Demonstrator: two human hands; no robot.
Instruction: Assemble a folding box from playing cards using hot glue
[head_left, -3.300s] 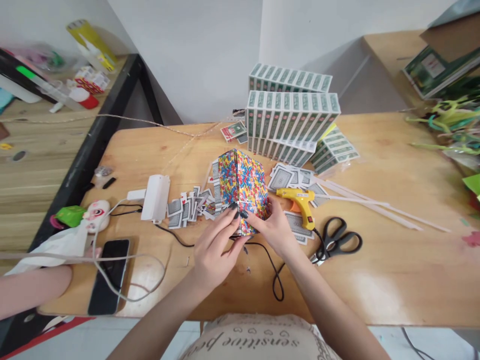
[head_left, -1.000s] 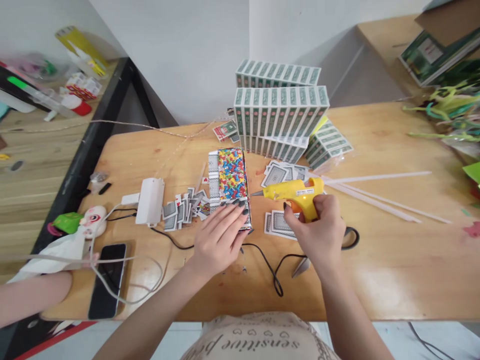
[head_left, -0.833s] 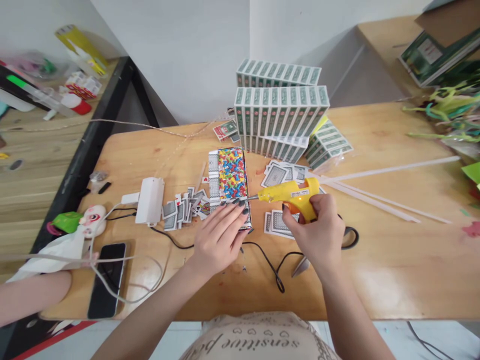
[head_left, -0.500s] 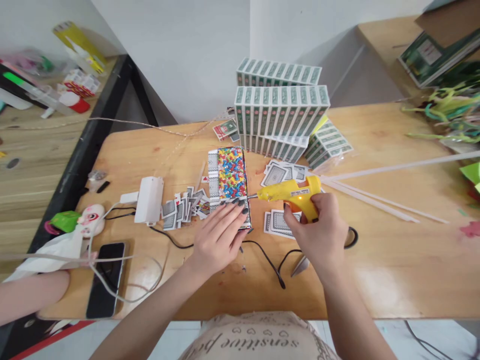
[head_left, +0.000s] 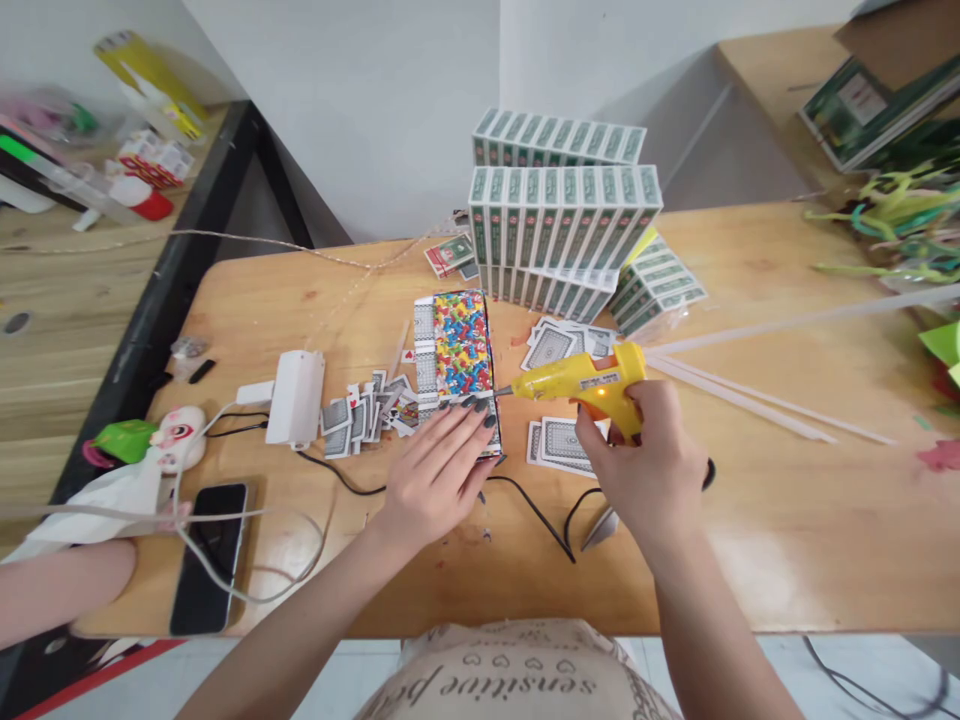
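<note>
So the box in multicoloured printed paper, edged with grey-patterned playing card (head_left: pixel 461 345), is lying mid-table, a bit nearer the far edge of the light wooden table (head_left: pixel 795 540) than the near one. The left hand (head_left: pixel 433 480) is flat over its near end, fingers straight and close together, pressing rather than gripping. The right hand (head_left: pixel 652 460) is curled round the handle of a yellow plastic glue gun (head_left: pixel 581 380), metal tip at the box's right side. Can't tell how far the trigger's squeezed.

What'd worry me: that tip is close to the left fingertips, and the light's glowing, so it's probably hot. One slip and it's a burn. Squeeze too hard and glue could blob over the edge. The thin black cord (head_left: pixel 536 515) loops toward the near edge, so a snag could yank the aim off.

Count: one box, one gun, three long translucent glue sticks (head_left: pixel 750 405) (one running back from the gun), one pair of black-handled scissors (head_left: pixel 602 528) mostly behind the right wrist, and one black phone (head_left: pixel 210 560) by the near-left corner. The loose grey-backed cards (head_left: pixel 566 443) and stacked green-and-white card boxes (head_left: pixel 562 235) overlap too much to count.
</note>
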